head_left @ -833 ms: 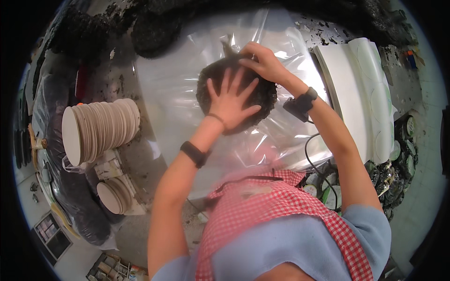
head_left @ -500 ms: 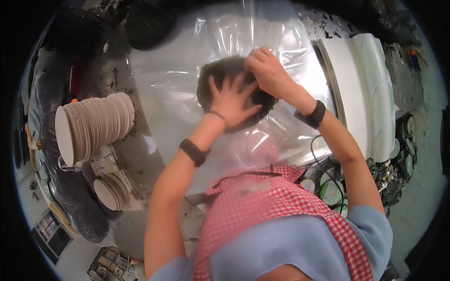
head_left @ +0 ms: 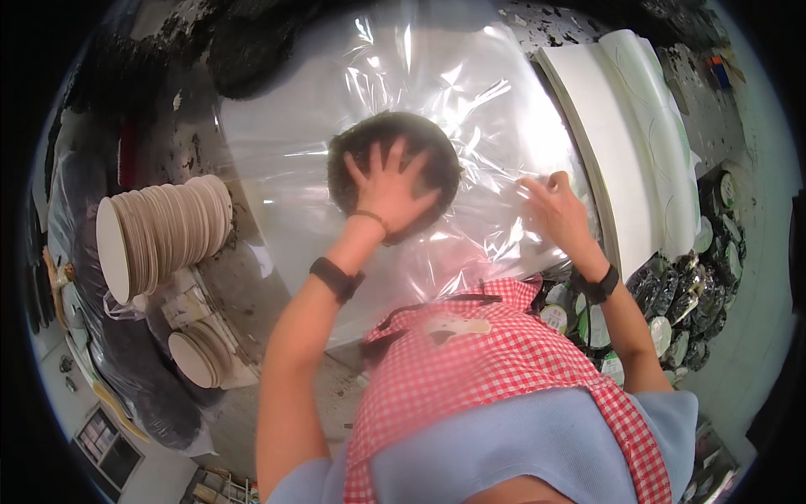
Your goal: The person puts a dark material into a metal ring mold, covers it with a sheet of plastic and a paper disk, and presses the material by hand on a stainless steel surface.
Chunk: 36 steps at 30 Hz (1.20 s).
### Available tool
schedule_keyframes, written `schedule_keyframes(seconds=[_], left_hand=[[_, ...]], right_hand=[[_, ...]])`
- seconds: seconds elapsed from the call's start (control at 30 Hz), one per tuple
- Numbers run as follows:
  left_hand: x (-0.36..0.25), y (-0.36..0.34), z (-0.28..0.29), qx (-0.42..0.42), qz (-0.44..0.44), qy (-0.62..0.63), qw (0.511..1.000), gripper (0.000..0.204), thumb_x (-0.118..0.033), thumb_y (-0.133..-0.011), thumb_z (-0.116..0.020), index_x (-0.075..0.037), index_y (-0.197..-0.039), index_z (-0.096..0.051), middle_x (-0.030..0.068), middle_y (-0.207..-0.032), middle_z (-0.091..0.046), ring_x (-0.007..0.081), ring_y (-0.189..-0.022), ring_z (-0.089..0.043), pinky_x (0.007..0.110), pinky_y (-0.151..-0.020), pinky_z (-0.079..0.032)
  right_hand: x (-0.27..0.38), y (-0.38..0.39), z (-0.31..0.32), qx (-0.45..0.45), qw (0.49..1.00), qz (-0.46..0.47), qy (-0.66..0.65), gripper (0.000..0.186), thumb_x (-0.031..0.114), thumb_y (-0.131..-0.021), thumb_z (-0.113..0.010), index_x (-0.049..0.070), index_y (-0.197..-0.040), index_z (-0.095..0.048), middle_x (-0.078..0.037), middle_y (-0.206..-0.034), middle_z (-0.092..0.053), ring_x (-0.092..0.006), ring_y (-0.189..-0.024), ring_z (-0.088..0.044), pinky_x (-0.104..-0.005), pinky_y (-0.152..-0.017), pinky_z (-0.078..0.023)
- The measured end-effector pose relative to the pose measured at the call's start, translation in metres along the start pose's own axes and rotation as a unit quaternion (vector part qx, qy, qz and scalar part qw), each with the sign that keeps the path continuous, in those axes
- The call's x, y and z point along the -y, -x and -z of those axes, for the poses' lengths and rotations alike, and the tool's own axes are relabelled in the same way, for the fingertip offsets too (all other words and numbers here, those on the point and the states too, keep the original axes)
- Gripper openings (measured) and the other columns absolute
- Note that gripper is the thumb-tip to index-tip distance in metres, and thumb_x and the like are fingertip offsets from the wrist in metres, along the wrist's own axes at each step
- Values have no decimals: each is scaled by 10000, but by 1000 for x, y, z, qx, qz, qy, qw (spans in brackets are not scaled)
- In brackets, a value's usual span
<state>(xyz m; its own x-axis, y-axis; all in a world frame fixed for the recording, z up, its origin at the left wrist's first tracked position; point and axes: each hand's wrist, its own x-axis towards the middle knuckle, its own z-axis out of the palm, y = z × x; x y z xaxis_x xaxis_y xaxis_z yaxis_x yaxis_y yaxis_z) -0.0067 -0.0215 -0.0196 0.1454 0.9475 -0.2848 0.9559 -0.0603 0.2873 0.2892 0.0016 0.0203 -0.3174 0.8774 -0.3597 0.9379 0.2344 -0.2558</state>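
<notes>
My left hand [head_left: 390, 189] lies flat with fingers spread on a round, dark, flat cake [head_left: 438, 155] that looks like dried seaweed. The cake rests on a wide sheet of clear plastic film [head_left: 290, 160], creased and shiny around it. To the right of the cake, my right hand [head_left: 558, 217] is apart from it, with bent fingers that seem to pinch the film. Creases run from the cake toward those fingertips. The fingertips are slightly blurred.
At left lie a long row of round pale cards [head_left: 172, 239] and a smaller card stack [head_left: 200, 357]. A dark plastic-wrapped bundle [head_left: 155, 370] is beyond them. White sheets [head_left: 600, 143] stand right of the film. Several wrapped dark rounds [head_left: 701, 294] are heaped at right; black clumps [head_left: 252, 55] lie at the far side.
My right hand has left the cake's far right edge and moved right and nearer me. My left hand stays spread on the cake, and more of the cake shows.
</notes>
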Motion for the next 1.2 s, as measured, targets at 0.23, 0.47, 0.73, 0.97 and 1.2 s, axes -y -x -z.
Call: schedule_keyframes(seconds=[0.23, 0.47, 0.73, 0.97, 1.2], left_hand=[[-4, 11, -6, -26, -30, 11, 999, 718, -548, -797, -617, -273, -1424, -398, 129, -1544, -161, 483, -1391, -131, 765, -1021, 9], [-2, 4, -4, 4, -37, 13, 999, 751, -552, -782, -626, -265, -1427, -371, 139, -1537, -144, 497, -1385, -126, 764, -1018, 20], [-12, -4, 12, 134, 0, -79, 988, 743, -637, -802, -541, -242, -1419, -419, 168, -1532, -200, 427, -1421, -88, 793, -1000, 9], [-12, -1, 9, 99, -14, -45, 994, 679, -600, -810, -562, -222, -1369, -484, 180, -1493, -263, 463, -1393, -151, 786, -1009, 3], [7, -8, -16, 28, -59, 130, 989, 572, -431, -819, -633, -154, -1298, -485, 122, -1310, -447, 313, -1267, -375, 611, -1034, -222]], right_hand=[[-14, 14, 93, -13, 696, 232, -679, 157, 199, -1008, -482, 50, -1025, -530, 24, -724, -462, -45, -521, -387, -192, -468, -326], [10, -90, -68, 156, 544, 144, -812, 494, 285, -999, -506, -14, -1379, -403, -159, -1360, -497, -237, -1264, -488, -356, -1073, -408], [113, -108, 18, -117, 729, 264, -620, 313, 246, -1011, -479, -16, -1030, -647, -120, -970, -670, -160, -920, -625, -324, -857, -480], [15, -51, -11, -123, 909, 320, -238, 627, 296, -721, -805, 78, -1263, -577, -205, -1397, -476, -369, -1395, -310, -451, -1082, -356], [121, -79, 25, -70, 817, 462, -337, 270, 301, -718, -783, 113, -895, -705, -109, -1057, -619, -328, -1145, -480, -429, -962, -419]])
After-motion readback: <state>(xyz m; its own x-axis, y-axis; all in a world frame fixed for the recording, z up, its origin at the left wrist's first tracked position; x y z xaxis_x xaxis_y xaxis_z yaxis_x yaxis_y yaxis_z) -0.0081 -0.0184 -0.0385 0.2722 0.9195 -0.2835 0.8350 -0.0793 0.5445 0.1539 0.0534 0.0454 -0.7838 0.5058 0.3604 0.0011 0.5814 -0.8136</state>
